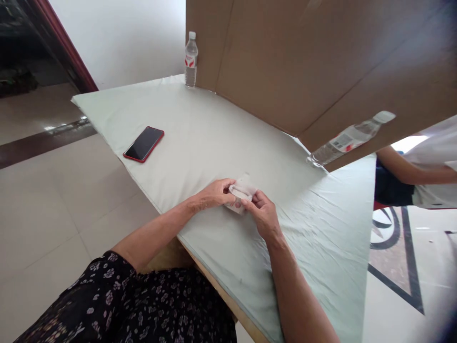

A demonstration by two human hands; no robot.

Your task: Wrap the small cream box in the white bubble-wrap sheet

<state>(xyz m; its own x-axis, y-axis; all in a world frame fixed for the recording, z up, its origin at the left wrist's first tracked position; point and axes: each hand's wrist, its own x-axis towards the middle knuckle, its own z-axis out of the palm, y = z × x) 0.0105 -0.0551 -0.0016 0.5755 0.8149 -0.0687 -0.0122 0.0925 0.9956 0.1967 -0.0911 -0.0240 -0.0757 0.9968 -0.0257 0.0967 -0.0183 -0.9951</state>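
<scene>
Between my two hands is a small white packet [236, 206] with pinkish round marks on its front. It looks like a tissue pack, and a thin whitish, partly see-through flap or sheet [246, 181] stands up from its top. My left hand [218, 193] is closed on the packet's left side, thumb near the top edge. At the right side, my right hand [262, 212] pinches the packet's edge between thumb and fingers. The fingertips behind the packet are hidden. Both hands are just over the pale green tablecloth [200, 152].
A black phone with a red case [144, 144] lies near the table's left edge. A large cardboard panel [271, 62] stands across the back, with an upright water bottle [191, 62] and a tilted one [352, 139] against it. Another person's arm [410, 166] shows at right.
</scene>
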